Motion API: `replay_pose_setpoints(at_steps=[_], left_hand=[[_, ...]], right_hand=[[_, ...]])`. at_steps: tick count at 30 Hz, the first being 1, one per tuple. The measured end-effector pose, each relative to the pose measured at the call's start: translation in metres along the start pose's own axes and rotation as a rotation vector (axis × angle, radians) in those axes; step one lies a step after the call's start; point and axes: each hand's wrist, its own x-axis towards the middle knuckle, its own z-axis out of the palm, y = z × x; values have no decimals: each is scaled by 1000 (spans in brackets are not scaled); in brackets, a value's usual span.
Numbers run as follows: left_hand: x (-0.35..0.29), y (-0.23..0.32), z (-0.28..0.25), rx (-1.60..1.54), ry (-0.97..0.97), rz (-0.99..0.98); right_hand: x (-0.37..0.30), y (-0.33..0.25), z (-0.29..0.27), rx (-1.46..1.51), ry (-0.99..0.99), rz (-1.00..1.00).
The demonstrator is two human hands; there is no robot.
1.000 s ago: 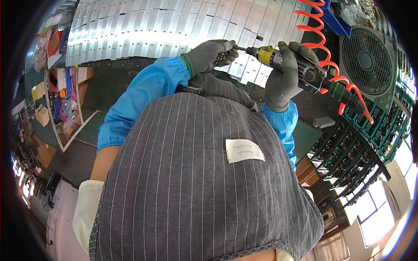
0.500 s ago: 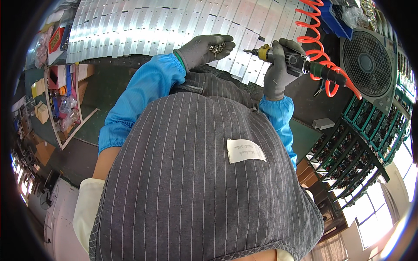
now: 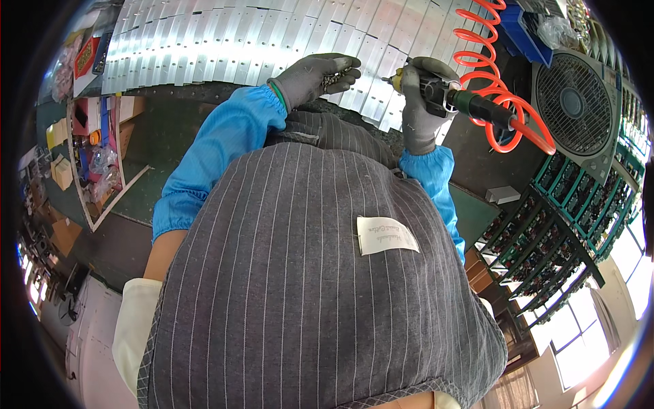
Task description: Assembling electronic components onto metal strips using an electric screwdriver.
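A: Where do we have the driver [image 3: 464,102]?
B: In our right hand [image 3: 424,102], gloved fingers wrapped around its body. Bit end points left, above the metal strips [image 3: 225,51]. Rear end runs into the red coiled hose [image 3: 538,136].
A: Left hand [image 3: 315,78]?
B: Fingers curled, palm cupped around a small pile of metal parts [image 3: 332,80]. They look like screws; too small for us to be sure.
A: Are we touching driver to parts?
B: No, we see a gap between the bit and the left fingertips.
A: Strips?
B: Bright, side by side, in rows, small holes or dots along them.
A: Right side?
B: We have a grey box fan [image 3: 573,95], with a blue bin [image 3: 526,37] just beyond it and a green rack [image 3: 558,225] nearer us.
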Motion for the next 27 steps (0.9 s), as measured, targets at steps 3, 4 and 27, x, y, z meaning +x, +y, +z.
replay_pose_setpoints(at_steps=[3,4,27], left_hand=[[-1,-1,-1,-18,-34,9],[-1,-1,0,-20,-33,13],[9,-8,0,-92,-11,-81]], right_hand=[[4,-12,1,47,-36,69],[4,-12,2,46,-35,64],[22,-60,2,121,45,56]])
